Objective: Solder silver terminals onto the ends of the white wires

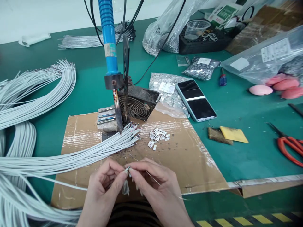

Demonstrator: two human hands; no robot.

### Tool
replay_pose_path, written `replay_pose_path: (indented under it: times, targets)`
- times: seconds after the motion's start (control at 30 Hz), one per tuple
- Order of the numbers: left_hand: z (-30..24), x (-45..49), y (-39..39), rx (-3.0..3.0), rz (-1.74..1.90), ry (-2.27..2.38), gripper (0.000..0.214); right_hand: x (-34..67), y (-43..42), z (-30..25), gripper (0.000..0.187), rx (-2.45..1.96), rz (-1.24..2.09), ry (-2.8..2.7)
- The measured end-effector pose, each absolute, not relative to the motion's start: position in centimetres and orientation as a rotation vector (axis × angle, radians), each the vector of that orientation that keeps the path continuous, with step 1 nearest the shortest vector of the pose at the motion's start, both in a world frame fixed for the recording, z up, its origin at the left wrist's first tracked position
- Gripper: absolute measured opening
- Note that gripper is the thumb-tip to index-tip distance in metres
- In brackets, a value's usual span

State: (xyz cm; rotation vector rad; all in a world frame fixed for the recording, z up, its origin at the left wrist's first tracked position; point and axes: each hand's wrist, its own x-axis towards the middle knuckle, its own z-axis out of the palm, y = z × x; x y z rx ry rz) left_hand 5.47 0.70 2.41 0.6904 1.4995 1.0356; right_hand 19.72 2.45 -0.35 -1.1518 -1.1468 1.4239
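Note:
Over the front of a cardboard sheet (189,167), my two hands meet fingertip to fingertip. My left hand (103,190) is closed in a pinch on the end of a white cable (71,185) that comes in from the left. My right hand (159,186) pinches a small white piece (128,169) at the cable's end; fingers hide most of it. A thin silvery wire (152,177), perhaps solder, runs through the right fingers. Just beyond lies a bundle of white cables (94,152), tips under a blue-handled soldering iron (110,53). Small white chips (159,136) are heaped to its right.
A black fan (136,105) and a metal block (106,119) stand behind the iron. Further right lie a phone (197,100), a yellow sponge (234,134) and red-handled scissors (287,146). Coiled white cables (54,91) fill the left. Plastic bags (163,31) stand at the back.

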Motion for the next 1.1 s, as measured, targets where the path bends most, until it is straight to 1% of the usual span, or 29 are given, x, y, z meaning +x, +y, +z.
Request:
replay_pose_path:
  times: [0.2, 0.27, 0.43, 0.57, 0.63, 0.73, 0.8, 0.87, 1.0, 1.1]
  targets:
    - [2.1, 5.4, 0.7, 0.743, 1.036, 1.521, 0.029, 19.0, 1.8, -1.9, 0.013, -1.158, 1.411, -1.032]
    - [2.0, 5.5, 0.7, 0.742, 1.042, 1.532, 0.027, 18.9, 1.7, -2.0, 0.013, -1.157, 1.510, -0.931]
    - [2.2, 5.5, 0.7, 0.729, 1.032, 1.541, 0.025, 19.8, 2.1, -1.4, 0.029, -1.142, 1.838, -0.738]
    - [2.5, 5.3, 0.7, 0.726, 0.991, 1.531, 0.030, 20.6, 2.6, -1.0, 0.031, -1.156, 1.919, -0.768]
    - [2.5, 5.2, 0.6, 0.732, 0.944, 1.512, 0.033, 20.8, 2.8, -0.9, 0.024, -1.164, 1.900, -0.801]
    - [2.6, 5.0, 0.5, 0.768, 0.882, 1.555, 0.036, 21.1, 3.0, -0.6, 0.012, -1.215, 1.703, -1.032]
    - [2.7, 5.1, 0.6, 0.772, 0.859, 1.600, 0.034, 21.4, 3.2, -0.1, 0.014, -1.232, 1.582, -1.252]
    - [2.8, 5.2, 0.8, 0.762, 0.853, 1.621, 0.032, 21.8, 3.5, 0.6, 0.017, -1.226, 1.561, -1.393]
    - [3.2, 5.4, 1.0, 0.772, 0.849, 1.625, 0.027, 22.5, 4.0, 1.5, 0.018, -1.216, 1.561, -1.459]
    - [3.2, 5.7, 0.8, 0.838, 0.869, 1.641, 0.026, 22.1, 3.8, 1.8, 0.017, -1.258, 1.541, -1.388]
